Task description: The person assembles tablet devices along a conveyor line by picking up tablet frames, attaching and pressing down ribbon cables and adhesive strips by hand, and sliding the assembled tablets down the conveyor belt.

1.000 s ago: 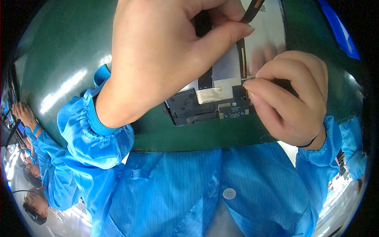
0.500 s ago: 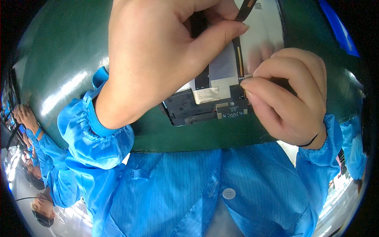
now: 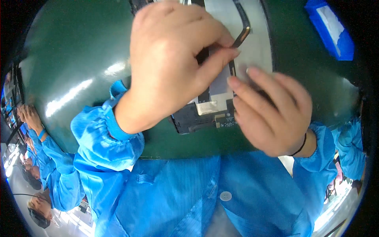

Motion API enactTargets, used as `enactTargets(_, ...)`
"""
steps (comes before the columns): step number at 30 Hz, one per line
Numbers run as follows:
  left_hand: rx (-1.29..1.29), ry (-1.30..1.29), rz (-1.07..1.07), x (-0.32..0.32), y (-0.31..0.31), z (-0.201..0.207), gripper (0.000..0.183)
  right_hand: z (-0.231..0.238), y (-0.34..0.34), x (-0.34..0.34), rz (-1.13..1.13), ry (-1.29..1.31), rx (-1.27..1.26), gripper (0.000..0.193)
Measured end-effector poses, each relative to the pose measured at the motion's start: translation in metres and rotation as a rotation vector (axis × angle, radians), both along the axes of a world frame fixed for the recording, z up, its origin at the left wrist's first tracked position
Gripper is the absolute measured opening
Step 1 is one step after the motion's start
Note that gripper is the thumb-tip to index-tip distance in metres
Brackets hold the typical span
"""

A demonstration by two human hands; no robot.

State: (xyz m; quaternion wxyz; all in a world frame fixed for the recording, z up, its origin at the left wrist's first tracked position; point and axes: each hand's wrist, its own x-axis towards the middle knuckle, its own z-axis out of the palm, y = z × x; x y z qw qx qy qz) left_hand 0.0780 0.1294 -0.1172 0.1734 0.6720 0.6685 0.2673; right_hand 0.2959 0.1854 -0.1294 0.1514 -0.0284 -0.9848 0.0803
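A flat electronic device, perhaps an opened tablet, lies on the bench with its silvery-white back panel (image 3: pixel 258 51) facing up. At its near end sits a black section (image 3: pixel 189 120) with a small circuit board (image 3: pixel 225 120) and a patch of silvery tape (image 3: pixel 207 107). My left hand (image 3: pixel 169 59) reaches over the device, thumb and forefinger pinching a thin black ribbon cable (image 3: pixel 244 34) that runs along it and bends above the pinch. Close by on the right, my right hand (image 3: pixel 276 110) hovers over the device edge, thumb and forefinger apart; its fingertips are slightly blurred.
The green bench top (image 3: pixel 75 51) shines with light reflections. A blue tray (image 3: pixel 335 37) holding something white stands at the far right. Along the left edge, other people in blue work clothes are seated, one with hands (image 3: pixel 30 116) on the bench.
My right thumb and forefinger have parted from the strip near the circuit board and moved a little left. My left hand keeps its pinch. The whole view has shifted slightly.
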Motion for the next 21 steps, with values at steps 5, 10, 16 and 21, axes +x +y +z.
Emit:
enactTargets(5,0.337,0.069,0.039,-0.001,-0.009,-0.036,0.028,0.004,-0.004,-0.003,0.048,0.045,0.135,0.028)
enactTargets(10,0.294,0.038,0.104,0.001,-0.013,-0.032,0.057,0.017,0.002,-0.019,-0.069,-0.122,-0.056,0.055)
enactTargets(16,0.332,-0.177,0.305,0.003,-0.014,-0.028,0.061,0.016,0.011,-0.036,-0.1,-0.052,-0.101,0.06)
enactTargets(21,0.447,0.051,0.128,0.001,-0.036,-0.037,0.055,0.004,0.025,-0.027,-0.046,0.064,-0.204,0.056)
